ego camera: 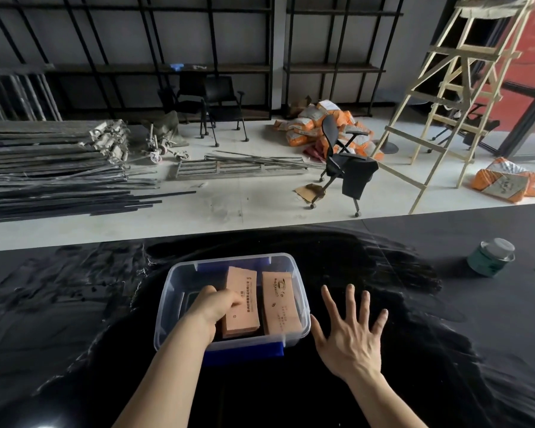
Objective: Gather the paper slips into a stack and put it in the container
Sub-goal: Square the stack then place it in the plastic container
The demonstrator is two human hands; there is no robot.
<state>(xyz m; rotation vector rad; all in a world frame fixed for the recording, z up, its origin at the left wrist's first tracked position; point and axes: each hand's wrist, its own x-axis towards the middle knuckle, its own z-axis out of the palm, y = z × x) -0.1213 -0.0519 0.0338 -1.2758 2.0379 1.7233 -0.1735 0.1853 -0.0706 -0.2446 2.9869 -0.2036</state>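
A clear plastic container (167, 307) with blue clips stands on the black table in front of me. Inside it lie two stacks of tan printed paper slips, side by side. My left hand (212, 307) reaches down into the container and its fingers are closed on the left stack (241, 316). The right stack (280, 307) lies free beside it. My right hand (349, 332) hovers just right of the container with fingers spread wide and nothing in it.
The table is covered with glossy black sheeting (445, 350). A green tin with a white lid (491, 257) stands at the far right. Beyond the table's far edge are a black office chair (343, 162), metal bars, orange sacks and a wooden ladder (445, 97).
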